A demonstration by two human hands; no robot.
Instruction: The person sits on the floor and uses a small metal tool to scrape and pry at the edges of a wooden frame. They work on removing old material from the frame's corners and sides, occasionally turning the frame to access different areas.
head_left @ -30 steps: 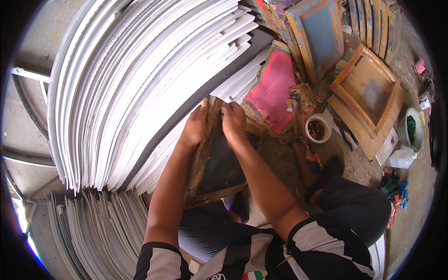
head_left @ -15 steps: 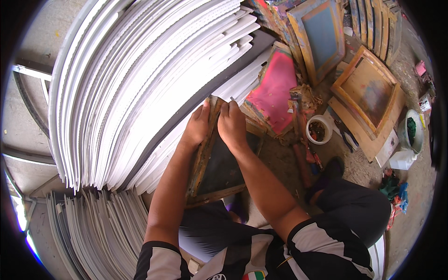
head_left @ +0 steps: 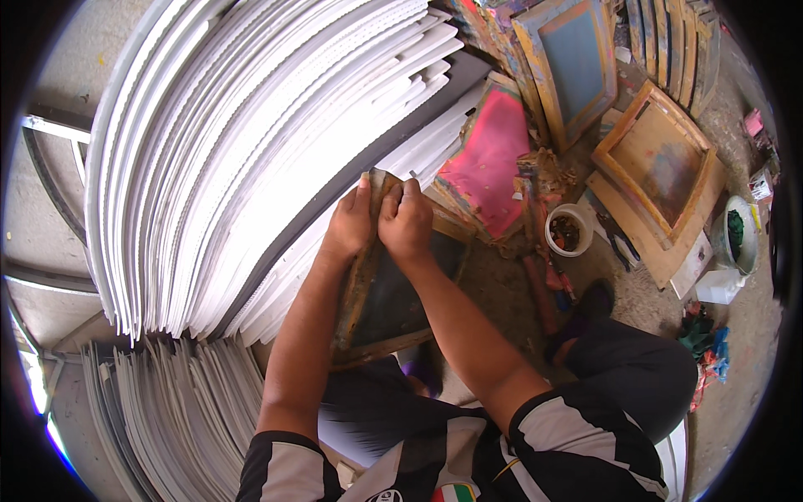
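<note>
A wooden screen-printing frame (head_left: pixel 395 299) with dark mesh and worn, stained rails leans between my knees, tilted. My left hand (head_left: pixel 350 222) is closed round its left rail close to the top corner, the thumb along the edge. Beside it, my right hand (head_left: pixel 406 221) is closed in a fist at the frame's upper end, against the inner side of that rail. Whatever its fingers hold is hidden from view. My forearms cover parts of the mesh and the rails.
Stacked white sheets (head_left: pixel 251 142) fill the left, with greyer sheets (head_left: pixel 180 410) below. To the right are a pink-stained screen (head_left: pixel 499 155), a white tub (head_left: pixel 583 243), pliers (head_left: pixel 619 243), an empty wooden frame (head_left: pixel 609 151) on boards and a bucket (head_left: pixel 747 259). More frames (head_left: pixel 569 75) stand behind.
My right hand has moved slightly left, closer to my left hand and the left rail, and its fingers have curled more. The left hand keeps its hold on the frame.
</note>
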